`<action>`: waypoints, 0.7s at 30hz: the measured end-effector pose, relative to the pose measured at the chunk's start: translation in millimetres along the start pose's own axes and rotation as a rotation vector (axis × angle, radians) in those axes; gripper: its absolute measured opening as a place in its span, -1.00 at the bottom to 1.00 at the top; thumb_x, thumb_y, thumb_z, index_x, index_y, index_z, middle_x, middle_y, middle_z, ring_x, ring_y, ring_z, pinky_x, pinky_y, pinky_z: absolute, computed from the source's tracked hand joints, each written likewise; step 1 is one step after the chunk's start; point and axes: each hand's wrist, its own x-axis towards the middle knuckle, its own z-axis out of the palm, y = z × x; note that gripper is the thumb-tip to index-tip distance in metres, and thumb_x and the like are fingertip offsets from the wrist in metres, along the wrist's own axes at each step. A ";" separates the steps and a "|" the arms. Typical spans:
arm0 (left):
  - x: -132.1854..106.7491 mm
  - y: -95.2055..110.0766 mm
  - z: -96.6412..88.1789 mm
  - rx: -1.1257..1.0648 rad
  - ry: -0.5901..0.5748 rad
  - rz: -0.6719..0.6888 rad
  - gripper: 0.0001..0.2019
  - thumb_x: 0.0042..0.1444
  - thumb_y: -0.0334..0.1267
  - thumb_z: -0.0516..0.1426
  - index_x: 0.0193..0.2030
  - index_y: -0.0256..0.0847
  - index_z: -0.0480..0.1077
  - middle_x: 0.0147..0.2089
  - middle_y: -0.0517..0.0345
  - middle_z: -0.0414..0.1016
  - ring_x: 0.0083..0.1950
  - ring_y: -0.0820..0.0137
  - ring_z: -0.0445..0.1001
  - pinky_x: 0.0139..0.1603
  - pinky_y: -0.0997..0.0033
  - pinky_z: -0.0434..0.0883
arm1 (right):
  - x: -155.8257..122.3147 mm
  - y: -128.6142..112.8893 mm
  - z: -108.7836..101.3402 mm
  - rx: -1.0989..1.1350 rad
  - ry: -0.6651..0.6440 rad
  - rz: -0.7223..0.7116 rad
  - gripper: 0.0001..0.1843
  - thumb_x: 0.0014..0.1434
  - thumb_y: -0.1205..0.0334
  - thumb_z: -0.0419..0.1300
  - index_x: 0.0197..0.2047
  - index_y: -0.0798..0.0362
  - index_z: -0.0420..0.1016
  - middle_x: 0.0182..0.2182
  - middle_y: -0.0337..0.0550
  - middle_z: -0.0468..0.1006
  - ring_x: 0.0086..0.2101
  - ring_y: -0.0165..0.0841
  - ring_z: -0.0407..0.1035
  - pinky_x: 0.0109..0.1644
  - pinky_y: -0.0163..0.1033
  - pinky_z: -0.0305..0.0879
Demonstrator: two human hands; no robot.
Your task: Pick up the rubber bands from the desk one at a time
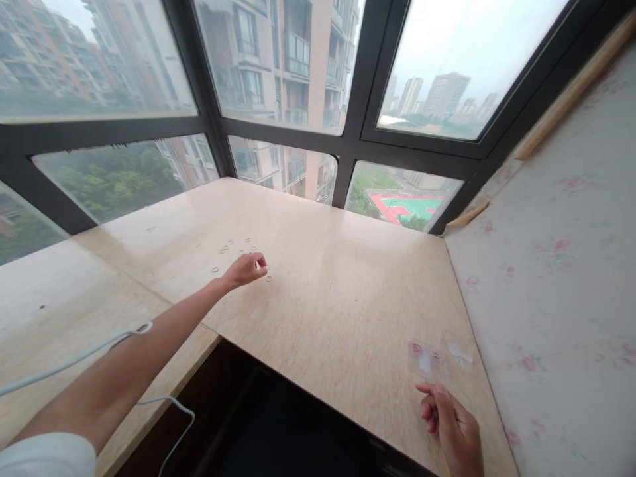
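Note:
My left hand (247,269) reaches far out over the beige stone windowsill (338,298), fingers curled in a pinch among several small metal rings (226,249) scattered on the surface. What the fingertips pinch is too small to make out. My right hand (452,429) rests at the sill's near right edge, fingers loosely curled and holding nothing, just below a clear plastic bag (432,359) lying flat on the sill.
Dark-framed bay windows (350,142) ring the far side of the sill. A floral wall (561,265) rises on the right. A white cable (94,351) runs along my left forearm. A dark gap (278,430) lies under the sill's near edge.

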 end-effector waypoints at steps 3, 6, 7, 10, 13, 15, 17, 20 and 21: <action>-2.6 32.9 9.7 -0.173 0.038 0.037 -0.92 -0.03 -0.30 0.08 -0.43 -0.24 0.37 -0.51 0.22 0.40 -0.48 0.45 0.33 -0.42 0.48 0.24 | -0.6 -0.7 -0.1 -0.007 -0.004 -0.020 -0.40 0.13 -0.28 0.07 -0.34 0.15 0.54 -0.66 -0.24 0.37 -0.68 -0.45 0.21 -0.62 -0.36 0.18; -8.5 74.5 25.5 -0.307 0.042 0.107 -0.90 0.03 -0.30 0.07 -0.41 -0.25 0.36 -0.52 0.24 0.37 -0.50 0.50 0.28 -0.44 0.50 0.22 | -1.1 -1.2 0.0 0.003 -0.007 -0.045 -0.43 0.16 -0.24 0.07 -0.32 0.15 0.53 -0.66 -0.24 0.37 -0.68 -0.45 0.21 -0.62 -0.37 0.17; -10.9 89.5 32.0 -0.353 0.032 0.129 -0.89 0.06 -0.29 0.06 -0.40 -0.26 0.36 -0.52 0.25 0.36 -0.50 0.51 0.27 -0.45 0.51 0.21 | -1.2 -1.6 0.3 0.009 -0.006 -0.053 -0.44 0.17 -0.23 0.07 -0.32 0.15 0.53 -0.66 -0.24 0.37 -0.68 -0.45 0.21 -0.63 -0.37 0.17; -18.0 135.5 53.0 -0.483 -0.011 0.205 -0.85 0.14 -0.26 0.04 -0.36 -0.26 0.36 -0.49 0.24 0.36 -0.49 0.51 0.25 -0.45 0.52 0.21 | -0.5 -3.2 1.5 0.018 -0.001 -0.071 -0.45 0.18 -0.21 0.06 -0.34 0.15 0.52 -0.67 -0.24 0.36 -0.68 -0.46 0.21 -0.63 -0.37 0.17; -24.7 181.7 73.3 -0.575 -0.072 0.302 -0.83 0.19 -0.25 0.02 -0.33 -0.26 0.37 -0.44 0.21 0.40 -0.47 0.51 0.27 -0.43 0.51 0.23 | 1.0 -3.9 2.7 0.022 0.002 -0.081 -0.46 0.20 -0.20 0.04 -0.36 0.14 0.52 -0.68 -0.25 0.36 -0.69 -0.47 0.20 -0.63 -0.38 0.16; -29.0 211.7 85.7 -0.615 -0.104 0.372 -0.83 0.21 -0.26 0.02 -0.31 -0.26 0.39 -0.40 0.18 0.43 -0.45 0.50 0.29 -0.40 0.50 0.25 | 1.7 -3.7 3.1 0.024 0.001 -0.082 -0.46 0.22 -0.19 0.03 -0.36 0.14 0.52 -0.68 -0.25 0.37 -0.70 -0.48 0.20 -0.64 -0.39 0.15; -33.4 239.9 97.1 -0.644 -0.123 0.444 -0.84 0.21 -0.28 0.03 -0.29 -0.25 0.40 -0.37 0.16 0.44 -0.43 0.50 0.31 -0.37 0.49 0.27 | 2.0 -3.6 3.5 0.031 0.002 -0.080 -0.46 0.23 -0.19 0.02 -0.36 0.14 0.52 -0.68 -0.25 0.37 -0.70 -0.49 0.20 -0.65 -0.40 0.14; -39.3 275.7 113.4 -0.640 -0.143 0.548 -0.84 0.21 -0.31 0.04 -0.29 -0.24 0.44 -0.32 0.13 0.45 -0.41 0.50 0.34 -0.34 0.49 0.30 | 2.2 -4.4 4.3 0.056 0.008 -0.075 -0.46 0.23 -0.19 0.01 -0.36 0.14 0.51 -0.69 -0.26 0.36 -0.71 -0.50 0.18 -0.67 -0.41 0.12; -40.9 285.0 118.6 -0.618 -0.147 0.578 -0.84 0.21 -0.31 0.04 -0.28 -0.24 0.45 -0.29 0.11 0.45 -0.40 0.50 0.35 -0.34 0.49 0.31 | 2.2 -4.8 4.5 0.062 0.010 -0.073 -0.45 0.23 -0.19 0.01 -0.36 0.14 0.51 -0.69 -0.27 0.36 -0.72 -0.51 0.17 -0.67 -0.41 0.11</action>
